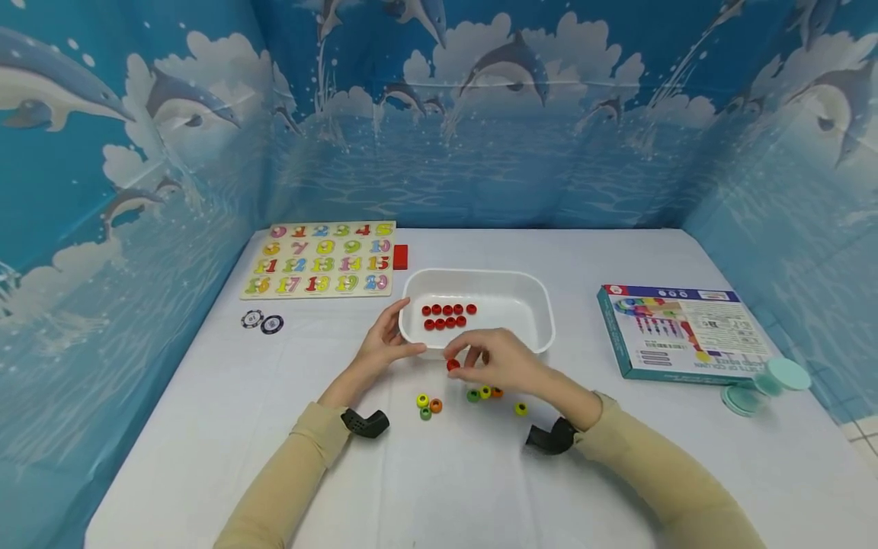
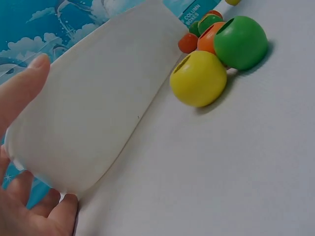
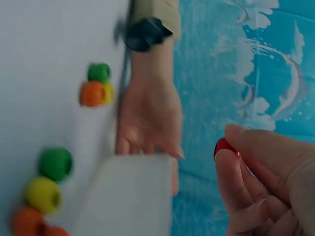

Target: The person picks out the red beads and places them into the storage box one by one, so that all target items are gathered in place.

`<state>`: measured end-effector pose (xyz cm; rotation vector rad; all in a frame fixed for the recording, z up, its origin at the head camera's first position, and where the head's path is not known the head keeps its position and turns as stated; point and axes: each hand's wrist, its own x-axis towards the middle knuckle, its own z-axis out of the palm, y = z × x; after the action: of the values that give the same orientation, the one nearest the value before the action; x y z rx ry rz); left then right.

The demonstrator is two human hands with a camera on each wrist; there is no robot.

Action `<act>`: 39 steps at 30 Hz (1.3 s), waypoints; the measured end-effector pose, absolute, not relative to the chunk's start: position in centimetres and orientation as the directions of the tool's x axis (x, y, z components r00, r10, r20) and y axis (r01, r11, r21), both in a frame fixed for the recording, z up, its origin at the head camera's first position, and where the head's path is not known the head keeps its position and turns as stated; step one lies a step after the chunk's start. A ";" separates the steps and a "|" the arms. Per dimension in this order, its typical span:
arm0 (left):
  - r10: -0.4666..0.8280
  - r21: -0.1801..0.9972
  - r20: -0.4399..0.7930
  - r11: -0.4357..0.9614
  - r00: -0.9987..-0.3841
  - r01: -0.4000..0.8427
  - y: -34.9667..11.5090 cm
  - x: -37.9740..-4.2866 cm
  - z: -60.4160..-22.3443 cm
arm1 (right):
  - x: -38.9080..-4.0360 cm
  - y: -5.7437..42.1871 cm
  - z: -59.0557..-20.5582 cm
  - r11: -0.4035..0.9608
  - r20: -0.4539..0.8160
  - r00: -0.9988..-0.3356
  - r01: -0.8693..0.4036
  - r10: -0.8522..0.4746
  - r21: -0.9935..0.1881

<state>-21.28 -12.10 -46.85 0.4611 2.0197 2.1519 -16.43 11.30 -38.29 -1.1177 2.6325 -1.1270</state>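
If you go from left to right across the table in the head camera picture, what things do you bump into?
Poker chips → number puzzle board → left hand → white tray → game box → teal sand timer.

The white rectangular plastic tray [image 1: 542, 305] looks smooth with a soft sheen. The small round red bead [image 1: 453, 365] and the yellow round bead [image 2: 198, 78] are glossy, like painted wood. The white worktop [image 1: 446, 488] looks matt. At ten o'clock, the wooden number puzzle board [image 1: 320, 259] appears matt; at three o'clock, the printed cardboard box [image 1: 686, 329] shines slightly.
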 end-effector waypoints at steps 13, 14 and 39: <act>0.305 0.995 0.078 -0.075 -0.949 0.057 -12.2 -21.2 -46.4 | -26.3 14.1 -32.0 0.459 0.110 -0.747 -0.510 -0.655 -0.727; 0.310 0.996 0.071 -0.074 -0.948 0.051 -12.1 -21.2 -46.3 | -26.8 14.2 -32.2 0.459 0.097 -0.754 -0.492 -0.650 -0.740; 0.283 0.995 0.096 -0.066 -0.954 0.081 -11.9 -21.2 -47.0 | -31.5 13.8 -41.5 0.593 -0.247 -0.672 -0.351 -0.698 -0.725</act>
<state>-21.24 -11.91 -46.96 0.4020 2.0447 2.1594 -31.46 13.79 -41.51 -0.8317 2.3057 -0.8917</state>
